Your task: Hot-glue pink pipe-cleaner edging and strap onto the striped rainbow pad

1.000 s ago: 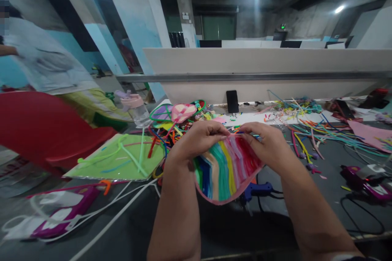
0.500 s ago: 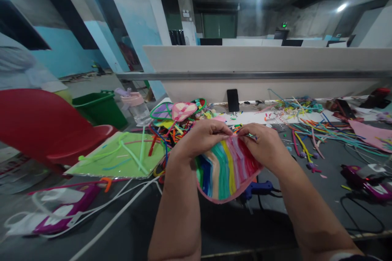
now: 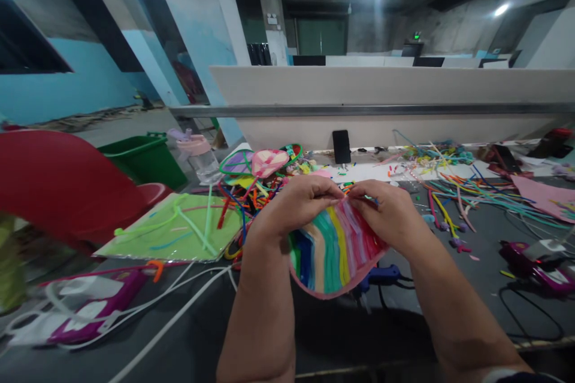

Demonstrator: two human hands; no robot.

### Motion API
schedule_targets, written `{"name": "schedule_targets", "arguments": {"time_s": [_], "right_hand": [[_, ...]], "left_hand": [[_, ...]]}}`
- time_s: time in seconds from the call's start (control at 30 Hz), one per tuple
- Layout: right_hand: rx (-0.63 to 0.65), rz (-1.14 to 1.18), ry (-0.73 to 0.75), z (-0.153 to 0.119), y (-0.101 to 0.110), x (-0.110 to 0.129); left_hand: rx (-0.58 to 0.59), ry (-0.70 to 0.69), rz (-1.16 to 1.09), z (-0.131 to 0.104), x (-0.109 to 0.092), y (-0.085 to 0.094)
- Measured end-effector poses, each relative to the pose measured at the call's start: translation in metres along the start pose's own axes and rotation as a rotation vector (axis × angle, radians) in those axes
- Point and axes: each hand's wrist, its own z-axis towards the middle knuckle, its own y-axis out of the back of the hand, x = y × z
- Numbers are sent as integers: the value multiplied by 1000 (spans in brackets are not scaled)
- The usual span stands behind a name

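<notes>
Between my hands, above the dark table, hangs a rainbow-striped piece made of fuzzy pipe cleaners [image 3: 332, 248], rounded below with a pink rim. My left hand [image 3: 300, 206] pinches its upper edge from the left, thumb and fingers closed. From the right, my right hand [image 3: 386, 209] grips the same edge, fingertips almost meeting those of the left. The pinched top corner is mostly hidden by my fingers. Just behind and below the piece lies a blue glue gun [image 3: 381, 276], partly covered.
A heap of coloured pipe cleaners [image 3: 251, 197] and a green sheet [image 3: 179, 230] lie left. Loose pipe-cleaner stems [image 3: 485, 191] spread right. Purple power strips [image 3: 96, 308] with white cables flank the table. A phone [image 3: 341, 146] leans at the back, and a bottle [image 3: 197, 155] stands left.
The striped piece has shifted very slightly to the right, with both hands still pinching it. A person by the red chair at left has moved mostly out of view.
</notes>
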Motion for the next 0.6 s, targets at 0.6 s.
{"name": "schedule_targets", "arguments": {"time_s": [0.6], "right_hand": [[35, 11, -17, -5, 7, 11]], "left_hand": [[25, 15, -127, -14, -17, 6]]}}
